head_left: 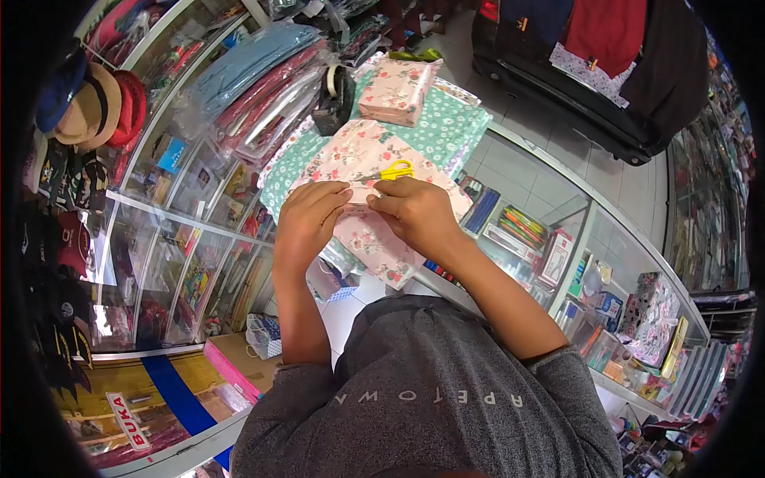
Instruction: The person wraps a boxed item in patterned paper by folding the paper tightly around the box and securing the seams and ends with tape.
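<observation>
Pink floral wrapping paper (pixel 358 151) lies spread over the glass counter, and one corner (pixel 390 259) hangs toward my body. My left hand (pixel 312 215) is closed, its fingertips pinching the pale folded edge of the paper (pixel 360 193). Opposite it, my right hand (pixel 418 209) pinches the same fold with thumb and fingers. Whatever lies inside the fold, if anything, is hidden. Just beyond my right knuckles, yellow-handled scissors (pixel 397 170) rest on the paper, their blades pointing left.
A box wrapped in pink floral paper (pixel 396 92) sits beyond my hands, beside a black tape dispenser (pixel 333 103). Green floral sheets (pixel 458 119) lie underneath. Plastic-wrapped goods (pixel 263 88) are stacked at left. A glass display case (pixel 550 215) runs along the right.
</observation>
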`<state>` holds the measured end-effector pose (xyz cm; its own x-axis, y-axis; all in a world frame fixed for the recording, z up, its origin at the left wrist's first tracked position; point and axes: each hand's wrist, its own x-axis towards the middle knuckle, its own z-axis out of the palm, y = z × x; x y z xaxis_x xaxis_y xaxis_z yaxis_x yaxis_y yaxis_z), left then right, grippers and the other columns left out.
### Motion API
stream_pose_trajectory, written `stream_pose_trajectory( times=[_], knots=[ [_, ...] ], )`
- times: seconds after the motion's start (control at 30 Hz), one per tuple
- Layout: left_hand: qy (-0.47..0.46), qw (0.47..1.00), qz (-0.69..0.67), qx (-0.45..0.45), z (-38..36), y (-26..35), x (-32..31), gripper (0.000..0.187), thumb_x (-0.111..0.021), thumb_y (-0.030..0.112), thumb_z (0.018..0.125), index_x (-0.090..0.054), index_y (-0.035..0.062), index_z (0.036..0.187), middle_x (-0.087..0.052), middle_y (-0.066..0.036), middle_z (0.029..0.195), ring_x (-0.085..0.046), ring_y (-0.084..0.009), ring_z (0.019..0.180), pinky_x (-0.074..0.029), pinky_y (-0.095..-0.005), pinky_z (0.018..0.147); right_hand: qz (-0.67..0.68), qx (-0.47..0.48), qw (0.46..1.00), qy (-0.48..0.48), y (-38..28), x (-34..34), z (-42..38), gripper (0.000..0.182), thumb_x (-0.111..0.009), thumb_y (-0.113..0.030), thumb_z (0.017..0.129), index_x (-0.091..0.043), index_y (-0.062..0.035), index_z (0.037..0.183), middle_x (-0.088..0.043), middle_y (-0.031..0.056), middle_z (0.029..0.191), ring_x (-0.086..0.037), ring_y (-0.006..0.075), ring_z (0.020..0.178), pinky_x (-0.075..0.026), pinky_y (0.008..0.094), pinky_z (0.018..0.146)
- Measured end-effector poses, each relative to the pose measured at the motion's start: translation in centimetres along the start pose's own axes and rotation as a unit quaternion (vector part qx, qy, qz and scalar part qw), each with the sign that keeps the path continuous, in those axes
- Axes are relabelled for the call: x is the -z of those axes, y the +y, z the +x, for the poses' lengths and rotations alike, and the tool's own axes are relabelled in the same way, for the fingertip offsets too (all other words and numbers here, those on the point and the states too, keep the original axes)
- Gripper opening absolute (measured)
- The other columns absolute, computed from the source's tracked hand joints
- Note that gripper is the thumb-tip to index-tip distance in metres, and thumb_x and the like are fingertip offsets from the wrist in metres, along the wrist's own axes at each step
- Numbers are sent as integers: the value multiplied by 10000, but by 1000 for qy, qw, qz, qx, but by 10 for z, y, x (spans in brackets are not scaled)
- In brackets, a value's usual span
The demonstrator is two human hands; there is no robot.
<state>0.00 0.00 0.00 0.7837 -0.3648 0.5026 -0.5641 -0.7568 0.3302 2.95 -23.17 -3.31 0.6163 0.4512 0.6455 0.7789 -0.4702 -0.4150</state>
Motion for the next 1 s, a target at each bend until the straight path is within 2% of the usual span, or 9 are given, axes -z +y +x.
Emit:
stream_pose_trajectory(
  times=[0.17,0.33,0.57,0.77,0.83,0.87,0.9,0.97,1.0],
  knots=[
    [21,999,23,-30,-1,-38,-3,250,-784,90,817,-782,88,1067,-754,-81,1155,-702,-313,1061,-543,-436,935,-15,26,999,15,11,-34,16,199,-742,-104,794,-801,-115,984,-769,61,1063,-735,254,912,-593,394,727],
    [28,1000,-9,5,-10,-54,-31,178,-781,141,876,-800,106,1050,-749,-52,1172,-688,-283,1144,-463,-474,1137,-22,14,1000,9,22,-45,11,229,-784,-103,790,-809,-115,1017,-771,73,1101,-745,266,962,-604,385,809],
    [38,998,-40,-24,0,-58,-32,117,-797,113,855,-795,87,969,-759,-39,1125,-681,-239,1213,-421,-500,1185,-29,-41,996,-68,12,-28,24,162,-784,-107,828,-820,-107,986,-777,76,1092,-747,273,954,-609,384,797],
    [57,996,-70,-17,0,-62,-37,59,-798,109,855,-780,72,898,-776,-65,1119,-733,-246,1124,-422,-533,1195,-35,-35,991,-122,11,-9,65,167,-794,-264,855,-838,-115,916,-789,103,1006,-749,294,915,-603,423,789],
    [39,996,-74,-8,1,-62,-35,54,-799,115,860,-780,76,893,-773,-66,1128,-727,-244,1139,-411,-555,1199,35,-132,978,-158,14,-8,91,183,-782,-260,864,-840,-101,932,-789,127,908,-751,314,862,-595,415,788],
    [24,996,-84,8,2,-61,-33,54,-798,118,864,-781,76,892,-768,-72,1142,-721,-255,1154,-392,-574,1209,69,-156,976,-137,26,-18,99,179,-763,-235,906,-828,-69,920,-776,109,801,-740,294,734,-583,391,693],
    [25,996,-83,7,2,-60,-34,54,-798,118,864,-781,76,892,-768,-72,1142,-721,-255,1154,-392,-574,1209,69,-155,976,-137,31,-23,113,179,-763,-235,906,-828,-69,920,-776,109,801,-740,294,734,-583,391,693],
    [45,995,-85,10,4,-58,-37,55,-795,115,865,-781,73,897,-764,-77,1143,-713,-268,1171,-374,-572,1222,263,-370,880,-139,39,-37,148,203,-765,-236,957,-809,-41,989,-727,73,749,-666,194,620,-528,340,569],
    [46,994,-95,17,2,-59,-39,54,-790,112,872,-779,68,900,-762,-78,1140,-709,-274,1178,-358,-580,1229,263,-368,881,-137,44,-47,162,203,-765,-236,957,-809,-41,989,-727,73,749,-666,194,620,-528,340,569]
  ],
)
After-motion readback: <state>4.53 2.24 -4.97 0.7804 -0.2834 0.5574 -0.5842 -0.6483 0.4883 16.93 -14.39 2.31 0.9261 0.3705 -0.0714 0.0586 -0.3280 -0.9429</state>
